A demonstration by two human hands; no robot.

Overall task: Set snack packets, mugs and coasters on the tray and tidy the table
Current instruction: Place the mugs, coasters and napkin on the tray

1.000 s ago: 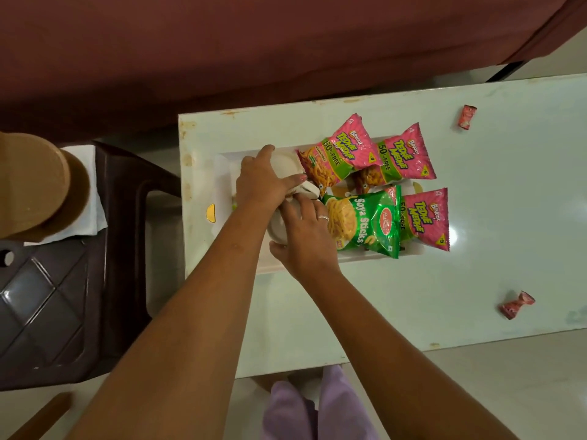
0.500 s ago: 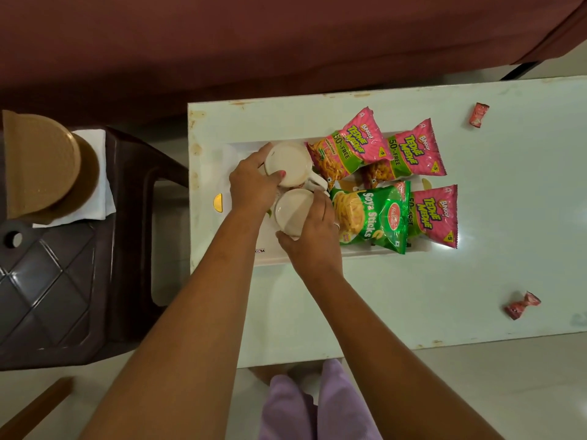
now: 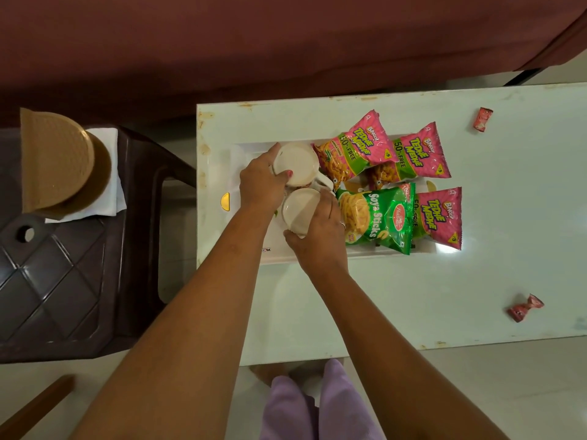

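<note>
A white tray (image 3: 320, 257) lies on the pale table (image 3: 397, 296). On its left half stand two white mugs, bottoms up. My left hand (image 3: 259, 182) grips the far mug (image 3: 297, 161). My right hand (image 3: 320, 231) grips the near mug (image 3: 298, 211). The two mugs touch each other. To their right on the tray lie three pink snack packets (image 3: 359, 144) (image 3: 416, 154) (image 3: 440, 217) and a green soya sticks packet (image 3: 378, 217). Whatever is under the mugs is hidden.
Two red candy wrappers lie on the table, one at the far right (image 3: 482, 119), one at the near right (image 3: 524, 308). A dark plastic chair (image 3: 73, 281) stands left of the table, with brown round coasters (image 3: 57, 160) on a white cloth (image 3: 106, 198).
Both hands slid off the tops of the mugs to their sides, so the two upturned bottoms now show. The mugs stay close together on the tray.
</note>
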